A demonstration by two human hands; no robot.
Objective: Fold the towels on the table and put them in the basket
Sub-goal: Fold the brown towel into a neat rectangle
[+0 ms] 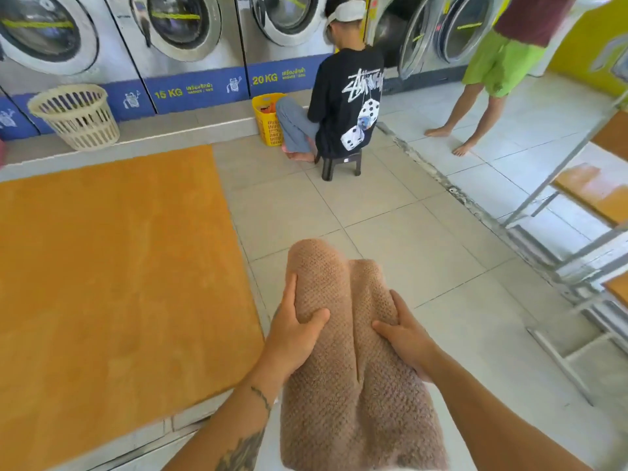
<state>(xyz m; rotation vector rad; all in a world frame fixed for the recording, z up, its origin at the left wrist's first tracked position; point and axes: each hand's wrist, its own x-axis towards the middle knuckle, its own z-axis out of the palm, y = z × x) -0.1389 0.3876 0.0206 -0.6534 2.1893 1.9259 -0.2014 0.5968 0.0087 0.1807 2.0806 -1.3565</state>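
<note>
Holding a folded tan towel (343,338) out in front, the person has both hands closed on it: the left hand (295,329) clamps the left fold with its thumb across the top, and the right hand (402,334) grips the right fold the same way. The towel's long axis runs straight away from the body, its rounded far end over the tiled floor (390,212) and its near end hanging by the waist. To the left lies the orange-topped bench (112,260). Of the 2 baskets I can see, the cream basket (76,115) stands far off to the left by the washing machines (176,39), so the left hand sits nearer that side; a yellow basket (266,125) stands ahead, beside a seated person (343,100).
</note>
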